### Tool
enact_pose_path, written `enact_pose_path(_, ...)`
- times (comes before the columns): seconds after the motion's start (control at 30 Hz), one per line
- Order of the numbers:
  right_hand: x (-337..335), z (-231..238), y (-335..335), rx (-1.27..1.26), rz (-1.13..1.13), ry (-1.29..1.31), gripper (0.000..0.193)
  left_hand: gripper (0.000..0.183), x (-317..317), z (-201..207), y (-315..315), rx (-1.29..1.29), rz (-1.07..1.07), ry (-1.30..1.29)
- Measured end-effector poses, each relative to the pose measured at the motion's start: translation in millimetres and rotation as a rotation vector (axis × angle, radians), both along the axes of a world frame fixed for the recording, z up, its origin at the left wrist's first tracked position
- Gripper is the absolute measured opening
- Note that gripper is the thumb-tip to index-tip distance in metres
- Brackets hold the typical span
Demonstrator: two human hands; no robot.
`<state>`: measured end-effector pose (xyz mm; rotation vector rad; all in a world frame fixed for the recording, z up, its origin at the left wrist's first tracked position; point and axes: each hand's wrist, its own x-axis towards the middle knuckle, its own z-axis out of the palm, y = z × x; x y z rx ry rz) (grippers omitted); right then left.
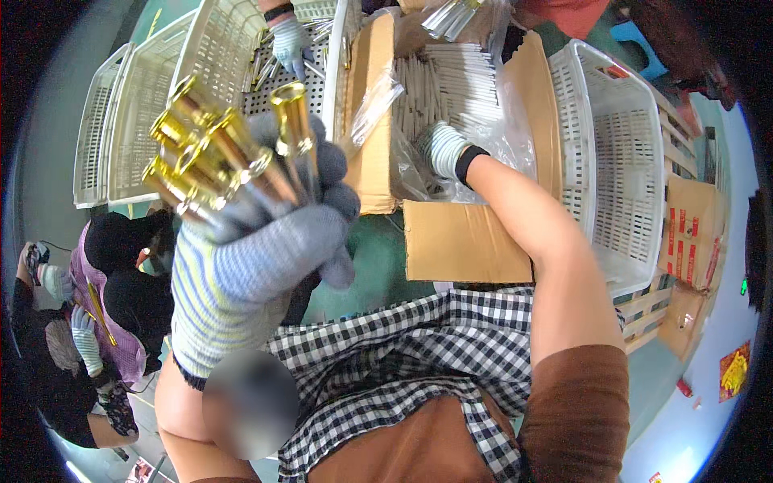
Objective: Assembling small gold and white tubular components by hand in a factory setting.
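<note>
A bundle of shiny gold-coloured metal tubes with flared ends (237, 145) is clamped in the left hand, gloved in pale striped knit (262, 258), raised left of an open brown cardboard box (467, 245). The right hand, similarly gloved (445, 150), is lowered into the box at stacked slender silvery-white rods (467, 84); whether any are gripped cannot be told. The box is flanked by white slatted plastic crates (626, 161).
</note>
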<state>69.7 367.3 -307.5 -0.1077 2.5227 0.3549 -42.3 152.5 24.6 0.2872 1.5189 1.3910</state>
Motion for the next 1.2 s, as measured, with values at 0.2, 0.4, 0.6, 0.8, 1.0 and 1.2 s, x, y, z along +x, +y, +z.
enact_pose_path(0.2,-0.7,54.8,9.9,0.007,0.043,0.067,0.02,0.034,-13.5,2.3,4.5,-0.025,-0.087,0.142)
enact_pose_path(0.4,16.5,99.5,47.0,-0.095,-0.192,0.297,0.015,0.025,-20.7,-10.7,8.9,0.112,-0.273,0.289)
enact_pose_path(0.6,50.1,165.9,72.7,-0.448,-0.431,0.572,0.018,0.023,-21.5,-23.2,13.6,0.184,-0.301,0.153)
enact_pose_path(0.8,69.1,293.3,-25.7,-1.14,-1.047,1.331,0.022,0.027,-20.7,-37.1,12.5,0.278,-0.444,0.182)
enact_pose_path(1.0,78.0,326.0,-100.2,-1.627,-0.928,1.522,0.029,0.022,-3.6,-29.8,13.4,0.316,-0.618,0.129)
enact_pose_path(1.2,97.8,338.2,-98.6,-1.222,-0.91,1.381,0.035,0.013,-22.4,-28.9,21.4,0.713,-0.484,0.375)
